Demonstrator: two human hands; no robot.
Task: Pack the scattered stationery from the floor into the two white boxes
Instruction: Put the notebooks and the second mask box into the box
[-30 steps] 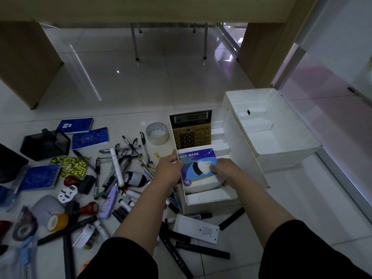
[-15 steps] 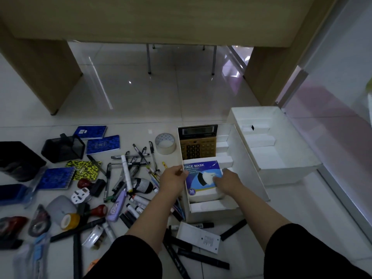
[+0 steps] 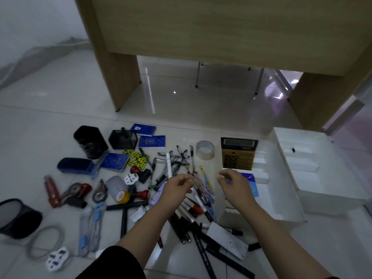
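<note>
My left hand [image 3: 177,186] hovers with loosely curled fingers over a heap of pens and coloured pencils [image 3: 203,188] on the floor and holds nothing. My right hand [image 3: 231,184] hangs empty just above the blue face mask box [image 3: 251,184], which lies in the near white box [image 3: 287,194] in front of a gold calculator [image 3: 238,158]. The second white box [image 3: 330,200], with dividers inside, stands against it on the right. More pens [image 3: 177,158], black markers [image 3: 201,234] and a flat white case [image 3: 227,240] lie near my arms.
A tape roll [image 3: 205,150], blue notebooks [image 3: 150,141], a black mesh holder [image 3: 123,137], a black cup [image 3: 90,141], stamps, tape dispensers and a white plug [image 3: 54,258] are spread to the left. A wooden desk [image 3: 201,27] stands over the far floor.
Both hands have let go of the face mask box, which now lies in the near white box. My left hand has moved left over the pens. The view has swung left.
</note>
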